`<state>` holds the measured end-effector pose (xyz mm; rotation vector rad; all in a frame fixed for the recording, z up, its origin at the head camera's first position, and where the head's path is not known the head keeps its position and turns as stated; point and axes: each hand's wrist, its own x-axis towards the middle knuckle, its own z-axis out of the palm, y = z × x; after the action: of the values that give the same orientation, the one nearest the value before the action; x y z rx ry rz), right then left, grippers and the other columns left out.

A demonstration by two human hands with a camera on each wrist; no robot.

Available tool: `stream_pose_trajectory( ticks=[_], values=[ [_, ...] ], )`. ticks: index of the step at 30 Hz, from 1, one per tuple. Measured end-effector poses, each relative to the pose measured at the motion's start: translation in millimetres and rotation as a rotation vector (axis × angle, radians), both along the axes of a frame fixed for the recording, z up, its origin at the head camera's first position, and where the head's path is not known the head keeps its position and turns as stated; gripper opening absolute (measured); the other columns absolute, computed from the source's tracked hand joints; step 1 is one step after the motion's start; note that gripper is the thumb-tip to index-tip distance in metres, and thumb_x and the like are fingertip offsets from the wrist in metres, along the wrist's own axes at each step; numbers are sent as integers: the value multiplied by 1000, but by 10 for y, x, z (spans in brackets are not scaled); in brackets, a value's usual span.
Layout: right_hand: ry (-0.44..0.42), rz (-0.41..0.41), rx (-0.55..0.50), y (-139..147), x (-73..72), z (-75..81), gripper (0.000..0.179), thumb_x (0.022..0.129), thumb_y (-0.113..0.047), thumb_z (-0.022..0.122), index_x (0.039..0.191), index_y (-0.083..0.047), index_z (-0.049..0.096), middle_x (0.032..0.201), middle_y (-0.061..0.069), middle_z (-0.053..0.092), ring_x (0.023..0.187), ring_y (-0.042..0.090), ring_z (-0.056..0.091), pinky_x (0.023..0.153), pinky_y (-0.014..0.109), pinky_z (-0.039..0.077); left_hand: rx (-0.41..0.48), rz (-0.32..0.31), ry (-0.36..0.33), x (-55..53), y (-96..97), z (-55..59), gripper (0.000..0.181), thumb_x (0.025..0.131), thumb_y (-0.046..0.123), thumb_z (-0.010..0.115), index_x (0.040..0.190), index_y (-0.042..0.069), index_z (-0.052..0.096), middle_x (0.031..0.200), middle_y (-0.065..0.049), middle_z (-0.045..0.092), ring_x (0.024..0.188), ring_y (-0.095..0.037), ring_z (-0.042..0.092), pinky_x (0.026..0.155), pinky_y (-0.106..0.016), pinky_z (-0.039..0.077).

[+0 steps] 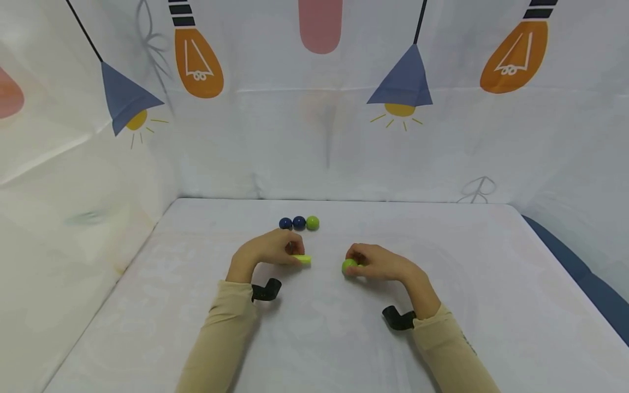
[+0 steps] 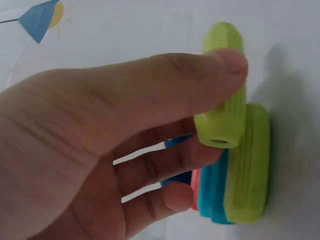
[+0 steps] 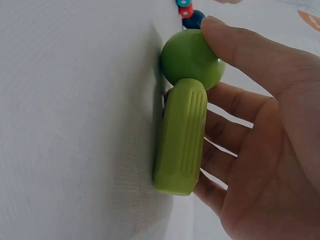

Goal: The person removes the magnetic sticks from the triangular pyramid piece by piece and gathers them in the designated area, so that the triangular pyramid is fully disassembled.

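In the head view my left hand (image 1: pixel 274 248) is over the middle of the table, pinching a lime-green ridged stick (image 2: pixel 232 105) between thumb and fingers. Right beside that stick in the left wrist view is a second lime stick (image 2: pixel 250 175), then teal pieces (image 2: pixel 212 190) and a sliver of red (image 2: pixel 195 200), partly hidden by the fingers. To the right, my right hand (image 1: pixel 383 263) holds a green ball (image 3: pixel 187 57) by thumb and fingers, low at the table. Another lime stick (image 3: pixel 182 140) touches this ball; its far side is hidden.
Beyond the left hand, two dark blue balls (image 1: pixel 298 222) and one green ball (image 1: pixel 312 222) sit in a row. A white cloth covers the table (image 1: pixel 334 338). A printed curtain (image 1: pixel 295 136) hangs at the back, and a blue chair (image 1: pixel 570 262) stands at the right edge.
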<state>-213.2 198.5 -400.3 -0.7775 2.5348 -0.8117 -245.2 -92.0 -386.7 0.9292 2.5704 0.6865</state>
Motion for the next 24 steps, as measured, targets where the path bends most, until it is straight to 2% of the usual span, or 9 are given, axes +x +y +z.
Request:
stream_pose_trajectory(
  ticks=[9, 15, 20, 24],
  values=[
    [-26, -11, 1, 38, -4, -7, 30, 87, -35, 67, 109, -16, 59, 102, -4, 60, 96, 14, 52, 87, 34, 43, -38, 48, -61, 47, -146, 90, 15, 74, 15, 78, 81, 14, 65, 81, 3, 61, 77, -10, 54, 74, -26, 45],
    [-59, -10, 9, 107, 3, 21, 34, 82, -33, 72, 108, -16, 59, 103, -4, 60, 100, 15, 53, 90, 37, 43, -75, 102, -141, 58, -152, 90, 18, 73, 15, 80, 81, 12, 64, 80, 2, 59, 75, -12, 52, 70, -25, 43],
    [-90, -27, 34, 170, 13, 61, 33, 79, -30, 75, 106, -17, 60, 102, -4, 60, 99, 16, 53, 91, 38, 42, -92, 128, -157, 68, -132, 93, 20, 72, 13, 81, 79, 10, 62, 78, 1, 57, 75, -13, 51, 68, -26, 41],
    [-105, -21, 34, 215, 6, 81, 25, 81, -24, 73, 101, -14, 61, 98, -1, 60, 93, 16, 52, 85, 35, 43, -101, 145, -163, 73, -118, 93, 21, 72, 12, 81, 78, 9, 61, 76, 0, 55, 73, -13, 50, 67, -26, 41]
  ],
)
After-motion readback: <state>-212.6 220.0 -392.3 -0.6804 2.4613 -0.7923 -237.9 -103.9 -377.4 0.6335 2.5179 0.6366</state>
